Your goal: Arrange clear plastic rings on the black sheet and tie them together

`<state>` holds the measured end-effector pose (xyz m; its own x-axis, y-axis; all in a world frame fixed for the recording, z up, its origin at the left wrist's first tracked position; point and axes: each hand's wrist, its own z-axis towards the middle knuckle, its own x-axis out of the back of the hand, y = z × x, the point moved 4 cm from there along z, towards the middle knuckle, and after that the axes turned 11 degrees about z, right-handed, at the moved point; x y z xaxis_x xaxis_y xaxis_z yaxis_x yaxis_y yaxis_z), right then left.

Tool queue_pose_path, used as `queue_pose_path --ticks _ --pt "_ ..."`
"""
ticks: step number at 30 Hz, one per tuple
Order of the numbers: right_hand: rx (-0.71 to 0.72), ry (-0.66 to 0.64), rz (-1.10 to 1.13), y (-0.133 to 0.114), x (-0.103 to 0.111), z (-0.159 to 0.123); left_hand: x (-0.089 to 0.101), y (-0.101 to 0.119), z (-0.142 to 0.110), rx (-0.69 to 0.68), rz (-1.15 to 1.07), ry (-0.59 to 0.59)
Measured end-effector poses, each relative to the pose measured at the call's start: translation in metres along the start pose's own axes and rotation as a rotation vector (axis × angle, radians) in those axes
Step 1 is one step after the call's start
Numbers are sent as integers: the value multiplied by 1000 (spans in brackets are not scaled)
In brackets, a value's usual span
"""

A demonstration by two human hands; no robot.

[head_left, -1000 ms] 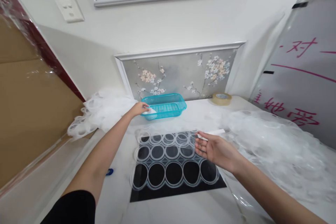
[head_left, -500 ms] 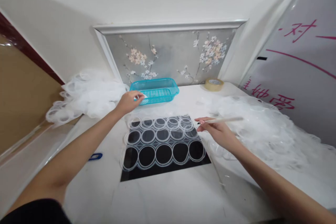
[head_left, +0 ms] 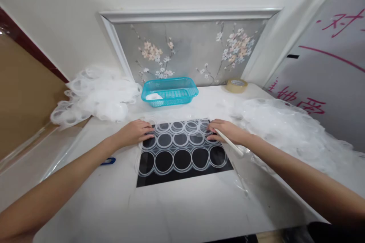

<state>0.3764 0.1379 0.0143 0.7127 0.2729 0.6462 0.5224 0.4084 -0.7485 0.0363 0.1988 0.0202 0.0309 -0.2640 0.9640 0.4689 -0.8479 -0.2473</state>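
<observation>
A clear plastic sheet of rings [head_left: 180, 139] lies over a black rectangular mat [head_left: 182, 176] on the white table. My left hand [head_left: 136, 133] rests at the left edge of the rings, fingers stretched out and holding nothing. At the opposite edge, my right hand [head_left: 226, 132] touches the sheet with its fingertips while it grips a slim white pen-like stick [head_left: 231, 143]. The stick slants down toward the right, and its tip is hidden by the fingers. Behind the mat stands a turquoise plastic basket [head_left: 171, 102] with a white piece [head_left: 154, 97] in its left end.
Piles of translucent ring sheets lie at the left [head_left: 97, 95] and at the right [head_left: 288, 133]. A roll of tape [head_left: 236, 85] sits by the framed flower panel [head_left: 185, 53]. A blue tool [head_left: 108, 161] lies beside my left forearm. A whiteboard [head_left: 322, 64] stands at the right.
My left hand has come away from the basket down to the sheet's left edge; the white piece now lies in the basket. My right hand has moved onto the sheet, and the stick's angle has changed.
</observation>
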Motion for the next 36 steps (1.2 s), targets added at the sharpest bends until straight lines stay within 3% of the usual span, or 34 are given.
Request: queue_pose_path --ticks 5,9,17,20,23,26,29,31,34,36 --pt "32 -46 -56 -4 -6 6 -1 0 -1 -40 -14 -43" --pt "49 -66 -117 -5 5 20 1 3 4 -7 -17 -65" --pt "73 249 -291 -1 56 73 9 5 21 254 36 -28" --pt "63 351 -351 7 62 85 15 -10 25 390 67 9" --pt "48 343 -363 19 55 86 16 -33 28 552 71 63" --pt "4 248 -353 24 39 72 11 -47 31 629 27 67" --pt "-84 228 -323 9 26 37 13 -34 24 551 -37 29" --pt "-147 160 -229 -10 13 5 22 -10 8 439 -86 6" --pt "-38 -141 -112 -44 -21 -43 38 41 -30 195 -237 -38" --pt "12 -147 -154 -55 -38 -66 42 70 -55 127 -302 -115"
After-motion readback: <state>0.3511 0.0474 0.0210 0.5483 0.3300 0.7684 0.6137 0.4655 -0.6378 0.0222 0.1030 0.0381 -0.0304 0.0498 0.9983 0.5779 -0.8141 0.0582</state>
